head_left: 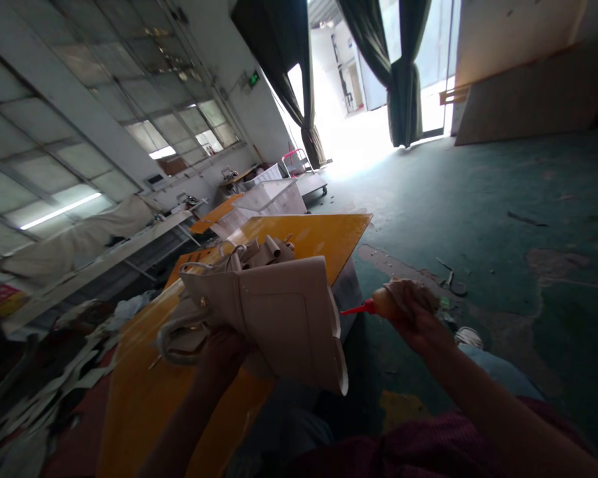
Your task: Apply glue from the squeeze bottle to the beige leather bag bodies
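A beige handbag (284,302) lies tilted over the yellow-topped table, its looped handle (172,342) toward the left. My left hand (226,355) grips the bag near its handle side; the fingertips are partly hidden. In my right hand (413,318) is a glue bottle (385,304) with a red pointed nozzle (356,309), and a crumpled cloth (418,292) is wrapped about it. The nozzle tip points at the bag's pale right edge, close to it; whether it touches I cannot tell. More beige bag pieces (266,252) lie behind the bag.
The yellow tabletop (323,232) runs under the bag. White boxes (274,196) and a cart (309,182) stand beyond it. Fabric strips (60,378) are heaped at the left. Scraps lie on the green floor (478,199); dark curtains (406,99) frame a bright doorway.
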Tool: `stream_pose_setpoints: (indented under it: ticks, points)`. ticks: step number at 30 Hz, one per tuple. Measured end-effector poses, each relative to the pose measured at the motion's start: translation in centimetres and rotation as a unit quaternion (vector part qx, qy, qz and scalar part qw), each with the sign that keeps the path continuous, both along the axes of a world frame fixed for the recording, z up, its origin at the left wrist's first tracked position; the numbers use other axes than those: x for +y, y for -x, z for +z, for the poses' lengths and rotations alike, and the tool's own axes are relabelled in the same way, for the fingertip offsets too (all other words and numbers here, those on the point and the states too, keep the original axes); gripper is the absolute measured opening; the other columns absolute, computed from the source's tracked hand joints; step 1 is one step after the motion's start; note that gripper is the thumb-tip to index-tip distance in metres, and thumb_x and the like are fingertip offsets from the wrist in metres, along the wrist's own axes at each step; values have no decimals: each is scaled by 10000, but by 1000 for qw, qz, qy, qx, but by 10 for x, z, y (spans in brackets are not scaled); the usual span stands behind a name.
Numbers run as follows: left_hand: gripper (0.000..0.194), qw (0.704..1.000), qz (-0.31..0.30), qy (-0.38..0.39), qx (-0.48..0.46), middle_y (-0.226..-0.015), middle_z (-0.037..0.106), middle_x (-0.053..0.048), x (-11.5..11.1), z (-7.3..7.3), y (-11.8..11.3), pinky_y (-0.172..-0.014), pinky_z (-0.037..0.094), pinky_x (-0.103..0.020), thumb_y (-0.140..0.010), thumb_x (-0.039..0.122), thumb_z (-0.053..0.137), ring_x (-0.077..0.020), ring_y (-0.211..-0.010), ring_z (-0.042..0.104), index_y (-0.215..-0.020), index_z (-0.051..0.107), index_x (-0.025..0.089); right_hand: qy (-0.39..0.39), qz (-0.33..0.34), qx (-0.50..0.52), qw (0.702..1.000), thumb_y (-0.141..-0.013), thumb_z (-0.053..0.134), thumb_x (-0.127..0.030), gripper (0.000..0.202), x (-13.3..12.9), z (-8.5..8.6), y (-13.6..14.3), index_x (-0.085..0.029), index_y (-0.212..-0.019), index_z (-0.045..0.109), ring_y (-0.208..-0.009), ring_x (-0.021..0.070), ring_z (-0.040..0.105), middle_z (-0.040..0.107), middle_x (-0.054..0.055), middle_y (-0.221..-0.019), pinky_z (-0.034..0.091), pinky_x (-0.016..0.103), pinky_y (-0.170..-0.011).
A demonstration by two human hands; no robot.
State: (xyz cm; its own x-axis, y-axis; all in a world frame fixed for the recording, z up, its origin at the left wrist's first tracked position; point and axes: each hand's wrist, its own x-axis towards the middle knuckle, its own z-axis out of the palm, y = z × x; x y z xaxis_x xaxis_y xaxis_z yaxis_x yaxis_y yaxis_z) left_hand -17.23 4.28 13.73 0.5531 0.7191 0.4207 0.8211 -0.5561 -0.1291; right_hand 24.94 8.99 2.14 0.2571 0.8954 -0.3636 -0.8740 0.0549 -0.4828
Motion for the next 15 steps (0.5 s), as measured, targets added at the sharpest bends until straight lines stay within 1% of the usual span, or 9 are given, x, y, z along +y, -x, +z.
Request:
stream_pose_setpoints:
  ticks: [3,5,7,10,15]
  points:
    - [276,1000,-3,6,-3,-678,709,-40,0,-2,-1,-717,590,-387,-946,278,591,-244,-690,709,-683,671,252,12,-8,-10,1000,-819,840,-212,164,17,-2,11,-264,-958,770,-853,155,731,770,-39,-1006,643,218,-652]
    - [283,1000,-3,5,-13,-663,693,-36,-2,-4,-2,-705,582,-381,-949,276,588,-240,-676,695,-677,662,255,6,-7,-25,1000,-776,894,-243,229,25,-7,15,-263,-968,771,-863,158,734,769,-42,-1003,634,207,-645]
    - [274,999,12,-3,-35,-677,690,-38,-5,-6,-5,-726,575,-392,-955,278,581,-247,-696,689,-694,661,259,-1,-6,-37,999,-734,934,-261,291,30,-12,18,-257,-977,774,-881,156,733,772,-39,-1023,630,197,-662]
    - [272,997,35,-11,-62,-692,684,-39,-9,-9,-9,-768,566,-412,-965,270,561,-253,-726,679,-706,643,259,-6,-3,-48,999,-663,982,-270,360,32,-19,17,-253,-958,777,-894,156,726,774,-30,-1046,631,204,-684]
    - [277,997,37,-3,-64,-692,672,-43,-9,-11,-6,-768,557,-412,-968,288,563,-254,-736,675,-700,623,252,-7,15,-61,998,-540,1046,-326,491,22,-23,11,-249,-954,793,-889,166,717,775,-3,-1052,621,211,-661]
